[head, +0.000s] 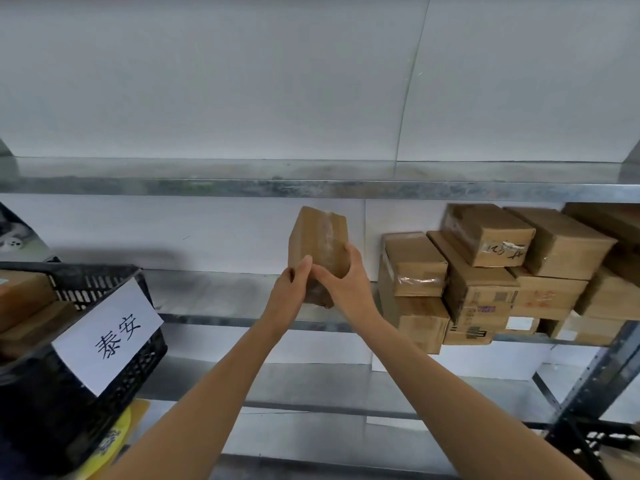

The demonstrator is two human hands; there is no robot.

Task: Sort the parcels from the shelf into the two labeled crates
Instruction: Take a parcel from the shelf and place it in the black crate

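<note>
A small brown cardboard parcel, taped along its top, is held upright above the middle shelf. My left hand grips its lower left side and my right hand wraps its lower right edge. Several more brown parcels are stacked on the same shelf to the right. A black plastic crate stands at the lower left with a white paper label bearing two handwritten characters. Parcels lie inside it. The second crate is out of view.
A metal upper shelf runs across just above the held parcel. A lower shelf and a perforated shelf post sit at the right. A yellow object lies under the crate. A white wall is behind.
</note>
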